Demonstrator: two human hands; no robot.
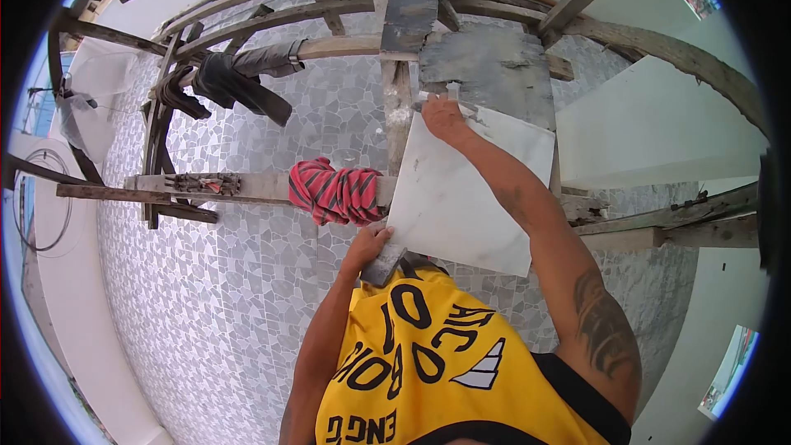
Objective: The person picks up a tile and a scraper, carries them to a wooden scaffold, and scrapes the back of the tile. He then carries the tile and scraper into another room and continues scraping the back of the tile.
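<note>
A large white slab (471, 189), like a marble-look tile with faint grey marks, lies tilted on the wooden planks in front of me. My right hand (443, 118) reaches across it, fingers curled over its far left corner. A small dark bit shows beside those fingers, too little to name. At the near left corner, my left hand (368, 245) is closed on the slab's edge, its fingertips partly hidden. Just under this hand is a grey flat end piece (383, 267). A red and black striped cloth (336, 191) is wrapped around the plank left of the slab.
Rough wooden scaffold beams (346, 7) surround me. Grey weathered boards (490, 70) lie beyond the slab. Dark clothing (239, 82) hangs over a beam at left. A plank (255, 187) runs left, above a stone-pattern floor (222, 305) far below. White walls (659, 124) stand at right.
</note>
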